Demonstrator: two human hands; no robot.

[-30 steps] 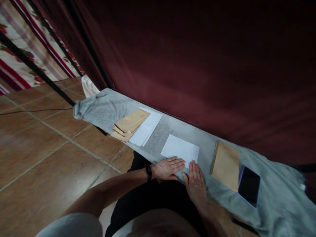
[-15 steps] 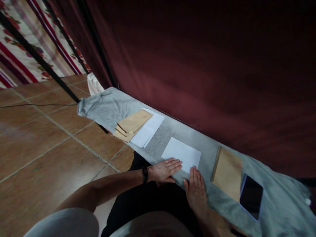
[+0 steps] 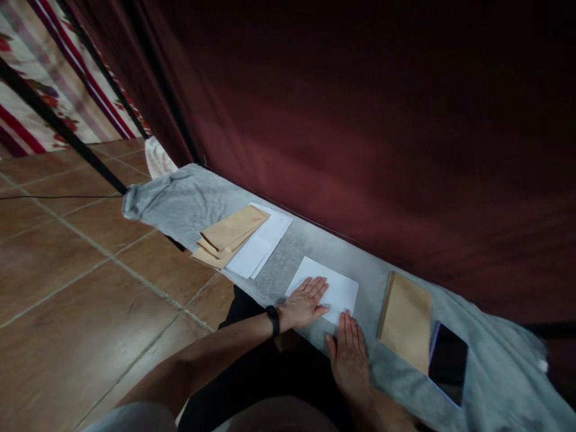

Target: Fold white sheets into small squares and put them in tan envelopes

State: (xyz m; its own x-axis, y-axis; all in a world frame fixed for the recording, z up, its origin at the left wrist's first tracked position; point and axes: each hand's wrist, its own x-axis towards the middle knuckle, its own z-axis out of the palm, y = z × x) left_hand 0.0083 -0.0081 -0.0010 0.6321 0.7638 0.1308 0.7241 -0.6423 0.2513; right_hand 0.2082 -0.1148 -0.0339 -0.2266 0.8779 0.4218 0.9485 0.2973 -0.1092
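Note:
A white sheet of paper [image 3: 339, 288], which looks folded, lies flat on the grey cloth in front of me. My left hand [image 3: 306, 303] rests palm down across its left part, fingers stretched out, with a dark band on the wrist. At the paper's near right corner, my right hand [image 3: 350, 354] lies flat, its fingertips touching the edge and its thumb apart. Both hands are open and neither grips anything.
Brown envelopes [image 3: 234, 228] lie fanned over white sheets [image 3: 258, 252] on the left. To the right are a stack of brown envelopes [image 3: 407, 318] and a phone [image 3: 449, 363]. Grey cloth [image 3: 180, 192] covers the narrow table; a dark red curtain [image 3: 337, 150] hangs behind it.
My left hand has slid further up onto the paper, away from its near edge. My right hand stays at the near right corner. The whole view has shifted slightly.

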